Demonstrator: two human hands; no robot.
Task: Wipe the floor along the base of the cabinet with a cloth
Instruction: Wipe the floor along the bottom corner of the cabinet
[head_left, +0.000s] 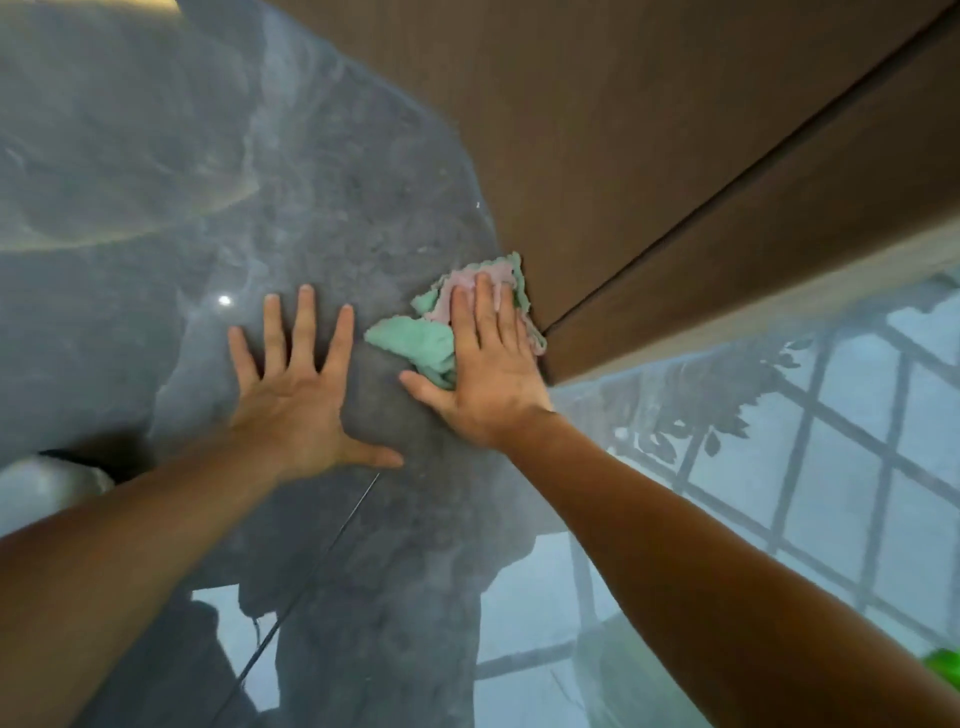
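A crumpled green and pink cloth (415, 340) lies on the glossy grey floor (332, 208), right against the bottom edge of the brown cabinet (623, 156). My right hand (488, 364) lies flat on top of the cloth, fingers stretched toward the cabinet, pressing it down. My left hand (301, 384) rests palm down on the bare floor just left of the cloth, fingers spread, holding nothing.
The cabinet front has a dark seam (753, 166) between two panels and runs diagonally from the top to the right. The shiny floor mirrors a gridded window (831, 467) at the right. A thin tile joint (311, 571) runs toward the bottom. A small green object (943, 662) shows at the lower right edge.
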